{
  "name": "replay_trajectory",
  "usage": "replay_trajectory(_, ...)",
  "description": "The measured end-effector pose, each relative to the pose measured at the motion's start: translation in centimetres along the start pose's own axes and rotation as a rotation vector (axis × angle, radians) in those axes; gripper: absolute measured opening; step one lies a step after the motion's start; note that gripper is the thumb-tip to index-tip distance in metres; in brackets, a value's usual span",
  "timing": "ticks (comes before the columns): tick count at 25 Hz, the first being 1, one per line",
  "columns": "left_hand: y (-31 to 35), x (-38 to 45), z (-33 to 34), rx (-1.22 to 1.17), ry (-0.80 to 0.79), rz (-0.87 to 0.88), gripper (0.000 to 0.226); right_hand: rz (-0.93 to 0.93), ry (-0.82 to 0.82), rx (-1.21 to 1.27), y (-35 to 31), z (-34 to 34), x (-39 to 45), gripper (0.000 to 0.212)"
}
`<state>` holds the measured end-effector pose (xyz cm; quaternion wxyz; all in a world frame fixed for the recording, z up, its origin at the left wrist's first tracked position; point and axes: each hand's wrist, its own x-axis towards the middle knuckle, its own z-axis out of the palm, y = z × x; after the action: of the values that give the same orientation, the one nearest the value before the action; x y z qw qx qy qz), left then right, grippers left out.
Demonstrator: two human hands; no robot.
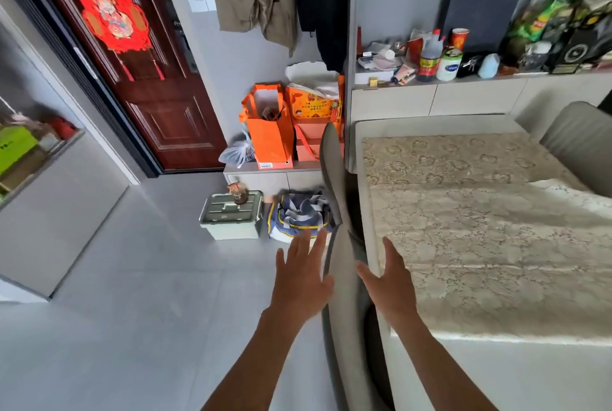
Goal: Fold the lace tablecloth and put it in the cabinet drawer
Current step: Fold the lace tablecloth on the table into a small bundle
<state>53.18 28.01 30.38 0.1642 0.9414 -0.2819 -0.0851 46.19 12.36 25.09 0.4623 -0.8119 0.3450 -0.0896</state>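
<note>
On the right, lace tablecloth lies spread over the surface, part folded back on itself at the far right; near edge hangs just past the surface's near end. Left hand raised over the floor, fingers straight and spread, holding nothing; right hand beside the surface's left edge, fingers extended, thumb out, nothing gripped. Grey chair back stands between the hands. Far left of that: green toolbox, orange bag.
</note>
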Motion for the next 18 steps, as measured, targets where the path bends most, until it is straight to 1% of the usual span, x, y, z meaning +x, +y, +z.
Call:
replay_trajectory(2, -1.4, 3.1, -0.1, 0.004, -0.029, 0.056, 0.080, 0.048, 0.044, 0.010, -0.6, 1.0, 1.8, 0.082)
replay_trajectory(6, -5.9, 10.7, -0.5, -0.044, -0.029, 0.195, 0.081, 0.130, 0.119, -0.006, -2.4, 4.4, 6.6, 0.085)
replay_trajectory(10, -9.3, 18.9, -2.8, -0.059, -0.101, 0.341, 0.081, 0.201, 0.219, -0.053, -6.0, 7.5, 10.6, 0.085)
replay_trajectory(12, -9.4, 22.9, -3.5, -0.043, -0.123, 0.403, 0.080, 0.226, 0.265, -0.071, -7.0, 8.3, 12.5, 0.086)
replay_trajectory(14, -8.8, 26.4, -3.4, -0.081, -0.175, 0.451, 0.079, 0.279, 0.301, -0.067, -7.6, 8.9, 14.2, 0.086)
replay_trajectory(18, -6.4, 32.8, -1.2, -0.243, -0.360, 0.467, 0.081, 0.368, 0.384, -0.040, -6.8, 9.4, 18.8, 0.087)
